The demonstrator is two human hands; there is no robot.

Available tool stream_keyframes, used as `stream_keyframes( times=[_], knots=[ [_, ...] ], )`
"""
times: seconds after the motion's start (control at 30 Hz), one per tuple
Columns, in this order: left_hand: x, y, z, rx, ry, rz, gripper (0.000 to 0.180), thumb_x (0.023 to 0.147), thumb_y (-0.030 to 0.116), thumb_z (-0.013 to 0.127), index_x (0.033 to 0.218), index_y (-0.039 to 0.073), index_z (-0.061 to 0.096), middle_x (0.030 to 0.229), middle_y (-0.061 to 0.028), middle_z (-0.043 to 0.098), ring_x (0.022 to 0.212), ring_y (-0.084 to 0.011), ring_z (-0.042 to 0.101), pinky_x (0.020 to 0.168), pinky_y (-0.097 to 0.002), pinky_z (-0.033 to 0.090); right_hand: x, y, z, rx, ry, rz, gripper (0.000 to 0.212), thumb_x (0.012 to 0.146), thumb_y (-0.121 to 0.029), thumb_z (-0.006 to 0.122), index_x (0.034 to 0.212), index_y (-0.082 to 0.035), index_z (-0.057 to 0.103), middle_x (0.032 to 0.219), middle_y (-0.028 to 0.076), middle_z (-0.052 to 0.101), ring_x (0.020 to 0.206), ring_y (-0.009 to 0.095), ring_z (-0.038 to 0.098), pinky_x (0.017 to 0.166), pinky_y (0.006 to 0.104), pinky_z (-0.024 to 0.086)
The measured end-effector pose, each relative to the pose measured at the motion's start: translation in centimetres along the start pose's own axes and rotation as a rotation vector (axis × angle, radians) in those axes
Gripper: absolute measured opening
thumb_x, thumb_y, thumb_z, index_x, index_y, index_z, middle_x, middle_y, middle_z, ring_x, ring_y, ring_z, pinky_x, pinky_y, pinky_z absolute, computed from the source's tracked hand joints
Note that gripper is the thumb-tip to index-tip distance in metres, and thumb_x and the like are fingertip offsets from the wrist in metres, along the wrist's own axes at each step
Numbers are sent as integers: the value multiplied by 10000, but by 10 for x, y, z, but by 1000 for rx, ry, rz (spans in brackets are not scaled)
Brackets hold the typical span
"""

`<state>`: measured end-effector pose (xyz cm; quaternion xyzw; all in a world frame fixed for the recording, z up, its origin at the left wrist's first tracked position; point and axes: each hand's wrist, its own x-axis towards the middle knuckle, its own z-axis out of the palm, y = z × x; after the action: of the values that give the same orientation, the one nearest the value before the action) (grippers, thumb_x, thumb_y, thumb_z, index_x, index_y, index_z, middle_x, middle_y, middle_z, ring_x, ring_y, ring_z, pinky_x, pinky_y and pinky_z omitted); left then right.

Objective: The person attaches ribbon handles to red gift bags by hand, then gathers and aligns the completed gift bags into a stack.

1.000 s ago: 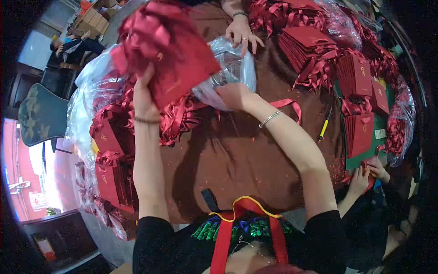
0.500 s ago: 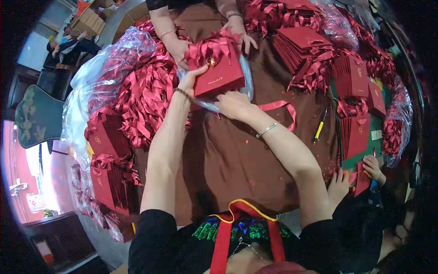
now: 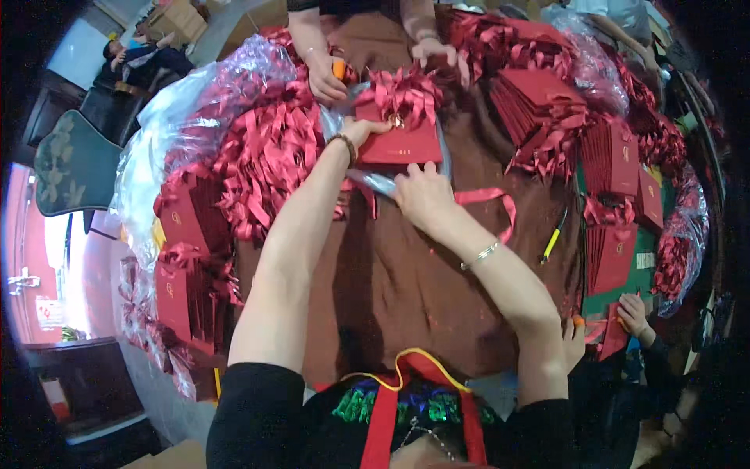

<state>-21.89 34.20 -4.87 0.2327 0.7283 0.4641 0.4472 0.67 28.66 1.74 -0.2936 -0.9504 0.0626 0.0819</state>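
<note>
A stack of red paper gift bags point(image 3: 402, 148) with bunched red ribbon handles point(image 3: 398, 94) stands at the far middle, partly inside a clear plastic bag point(image 3: 373, 181). My left hand point(image 3: 361, 134) grips its left side, thumb over the front; the other fingers are hidden. Below the stack, my right hand point(image 3: 424, 195) closes on the plastic bag's near edge, fingertips against the red bags' bottom. Across from me, a co-worker's left-side hand point(image 3: 326, 78) is beside an orange object point(image 3: 338, 69), and their other hand point(image 3: 434, 55) hovers behind the ribbons.
Red ribboned bags point(image 3: 273, 164) heap up at the left beside clear plastic wrap point(image 3: 168, 129). More stacks point(image 3: 531, 102) stand at the right. A yellow pen point(image 3: 551, 244) and a loose ribbon point(image 3: 500, 205) lie on the brown cloth point(image 3: 414, 289). Another person's hand point(image 3: 634, 316) works at lower right.
The red bags now sit lower in the plastic bag, and my right hand has shifted from under the stack to its front edge. The co-worker's hands have drawn back from the stack.
</note>
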Motion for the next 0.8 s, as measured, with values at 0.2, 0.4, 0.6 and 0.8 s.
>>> stream_keyframes(
  times=[0.2, 0.4, 0.6, 0.8],
  knots=[
    [-20, 27, 18, 161, 76, -17, 952, 559, 224, 807, 1282, -69, 260, 1201, -127, 486, 1034, -221, 520, 877, -336, 417, 1, 13, -33, -74, -86, 79, 380, 723, -437, 619, 825, -71, 615, 695, 114, 628, 666, 265, 635, 589, 388, 493],
    [15, 8, -48, 444, 57, 228, 727, 588, 383, 747, 1165, 4, 520, 1230, -184, 491, 1165, -290, 443, 966, -332, 354, 22, -25, -42, -63, -172, -239, 171, 764, -207, 507, 810, -107, 637, 724, 106, 641, 687, 265, 640, 609, 400, 498],
    [-29, 24, -5, 453, 46, 210, 835, 544, 305, 790, 1220, -36, 439, 1202, -194, 510, 1123, -298, 481, 956, -338, 370, 20, -15, -52, 137, -201, -476, 111, 722, -136, 534, 786, -101, 618, 714, 129, 630, 702, 306, 627, 635, 406, 497],
    [-11, 9, 1, 564, 100, 179, 777, 623, 443, 711, 1207, -14, 478, 1222, -192, 497, 1145, -316, 461, 963, -364, 352, 7, -1, -75, 108, -77, -248, 236, 811, -266, 523, 800, -39, 588, 796, 174, 587, 711, 323, 614, 629, 415, 495]
  ],
)
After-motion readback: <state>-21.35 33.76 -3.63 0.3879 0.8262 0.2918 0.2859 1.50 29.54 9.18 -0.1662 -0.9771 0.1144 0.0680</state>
